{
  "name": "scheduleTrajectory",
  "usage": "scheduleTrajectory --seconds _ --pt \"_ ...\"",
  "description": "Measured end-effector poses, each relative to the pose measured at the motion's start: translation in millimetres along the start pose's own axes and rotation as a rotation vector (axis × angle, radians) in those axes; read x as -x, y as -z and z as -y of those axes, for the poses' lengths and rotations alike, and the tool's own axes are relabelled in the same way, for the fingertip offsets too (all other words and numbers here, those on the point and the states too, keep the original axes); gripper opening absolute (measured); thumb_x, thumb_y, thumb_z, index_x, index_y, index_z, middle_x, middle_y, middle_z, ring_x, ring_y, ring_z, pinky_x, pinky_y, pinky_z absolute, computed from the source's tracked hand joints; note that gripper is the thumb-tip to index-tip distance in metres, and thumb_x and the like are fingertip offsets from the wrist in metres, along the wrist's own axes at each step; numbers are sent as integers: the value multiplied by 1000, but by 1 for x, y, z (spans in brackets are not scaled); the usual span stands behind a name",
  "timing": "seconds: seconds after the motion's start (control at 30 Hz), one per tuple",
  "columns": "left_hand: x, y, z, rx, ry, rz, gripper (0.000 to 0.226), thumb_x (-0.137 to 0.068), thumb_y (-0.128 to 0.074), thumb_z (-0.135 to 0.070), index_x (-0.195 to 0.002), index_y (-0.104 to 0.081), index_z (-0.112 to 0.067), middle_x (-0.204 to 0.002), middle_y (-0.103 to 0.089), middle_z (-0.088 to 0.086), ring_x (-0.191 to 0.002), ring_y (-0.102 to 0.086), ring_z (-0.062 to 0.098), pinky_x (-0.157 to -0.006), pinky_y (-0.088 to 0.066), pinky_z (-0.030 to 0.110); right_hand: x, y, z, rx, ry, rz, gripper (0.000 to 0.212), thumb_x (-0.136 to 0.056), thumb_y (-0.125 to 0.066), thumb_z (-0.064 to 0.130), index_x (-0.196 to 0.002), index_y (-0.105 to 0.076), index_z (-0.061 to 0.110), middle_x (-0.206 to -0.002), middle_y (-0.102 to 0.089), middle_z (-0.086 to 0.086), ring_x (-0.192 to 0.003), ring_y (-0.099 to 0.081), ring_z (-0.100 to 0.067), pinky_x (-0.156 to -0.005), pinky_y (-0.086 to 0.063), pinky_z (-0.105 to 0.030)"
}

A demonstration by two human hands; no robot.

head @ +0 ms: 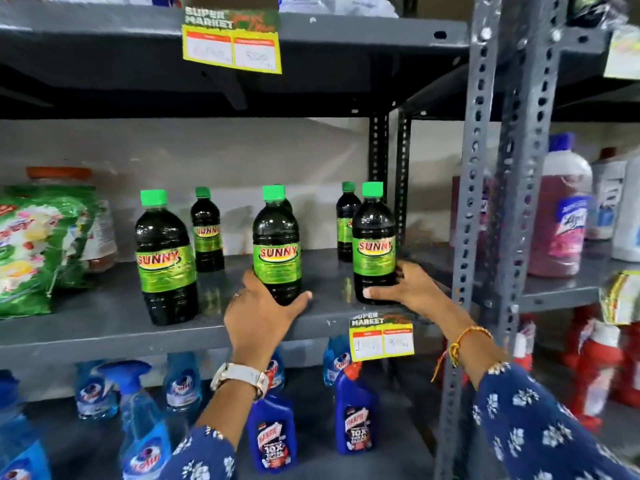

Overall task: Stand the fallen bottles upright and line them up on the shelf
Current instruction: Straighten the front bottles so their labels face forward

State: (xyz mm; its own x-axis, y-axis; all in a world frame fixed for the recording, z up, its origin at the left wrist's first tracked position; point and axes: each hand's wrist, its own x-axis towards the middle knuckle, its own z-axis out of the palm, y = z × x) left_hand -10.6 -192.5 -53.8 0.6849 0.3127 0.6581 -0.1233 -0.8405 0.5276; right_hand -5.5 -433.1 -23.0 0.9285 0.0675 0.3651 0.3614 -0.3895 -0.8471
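Several dark bottles with green caps and green "SUNNY" labels stand upright on the grey metal shelf (104,323). My left hand (259,313) grips the base of the middle front bottle (276,244). The right front bottle (374,244) is held at its base by my right hand (412,289). A third front bottle (165,258) stands free at the left. Behind them stand smaller-looking bottles, one at the back left (206,230) and one at the back right (347,223); another cap peeks out behind the middle bottle.
A green detergent bag (31,251) lies at the shelf's left end. Perforated grey uprights (474,202) bound the shelf on the right, with pink and white bottles beyond. Price tags (381,337) hang on the shelf edges. Blue spray and cleaner bottles (273,434) fill the shelf below.
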Motion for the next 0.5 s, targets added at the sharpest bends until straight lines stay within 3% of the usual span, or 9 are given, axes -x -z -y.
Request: scheduleTrajectory --seconds 0.1,0.5 --pt "1 -4 -1 -26 -1 -19 84 -64 -68 -68 -112 -42 -4 -94 -66 15 -85 -65 32 -63 -45 34 -2 1 -4 56 9 -26 37 -63 -84 12 -86 -64 32 -98 -71 0 -95 -67 -16 -94 -50 -35" --pt "1 -6 -1 -32 15 -10 83 -66 -64 -71 -115 -41 -8 -98 -66 9 -89 -63 28 -64 -37 29 -4 0 -8 97 28 -22 41 -59 -86 27 -87 -59 38 -103 -70 2 -99 -66 -18 -97 -49 -41"
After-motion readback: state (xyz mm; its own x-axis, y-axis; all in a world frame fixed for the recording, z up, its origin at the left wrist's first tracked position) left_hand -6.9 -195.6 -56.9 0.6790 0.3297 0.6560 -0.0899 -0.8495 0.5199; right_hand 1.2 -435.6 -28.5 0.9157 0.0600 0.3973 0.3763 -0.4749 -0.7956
